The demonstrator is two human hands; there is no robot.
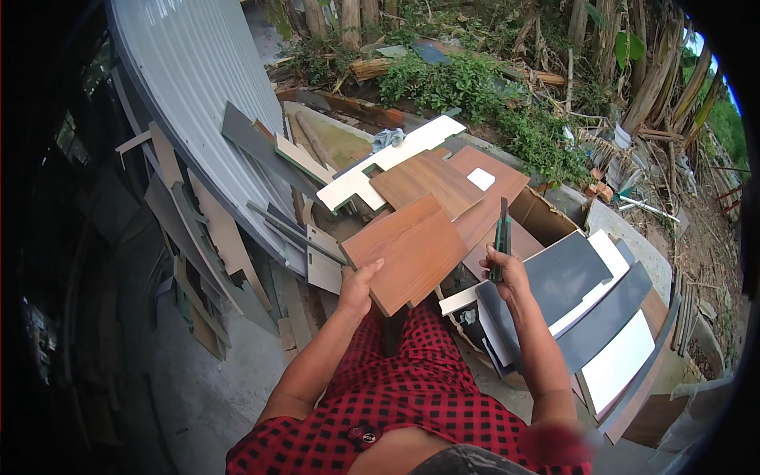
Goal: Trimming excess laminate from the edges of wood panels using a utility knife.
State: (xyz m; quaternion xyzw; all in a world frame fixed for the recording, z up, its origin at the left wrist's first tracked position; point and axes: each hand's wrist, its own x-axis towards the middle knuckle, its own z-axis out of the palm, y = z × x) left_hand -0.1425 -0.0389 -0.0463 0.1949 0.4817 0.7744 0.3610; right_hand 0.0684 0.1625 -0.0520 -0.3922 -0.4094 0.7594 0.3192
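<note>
A reddish-brown wood-grain board (413, 252) is held tilted in front of my body, with my left hand (358, 288) closed on its left edge, thumb on top. My right hand (507, 273) is closed round a few narrow dark strips (503, 223) that stand nearly upright, apart from the board. Beyond the held board lie a darker brown wood-grain board (431, 184) and a cream cut-out panel (396, 162). A larger reddish-brown panel (503, 187) lies under them, with a small white piece (480, 179) on top.
Right of me, dark grey panels (566, 273) and white panels (619, 348) lie stacked beside an open cardboard box (546, 215). A corrugated metal sheet (202, 103) rises at left, with board offcuts (226, 229) leaning against it. Green plants (443, 91) grow beyond the pile.
</note>
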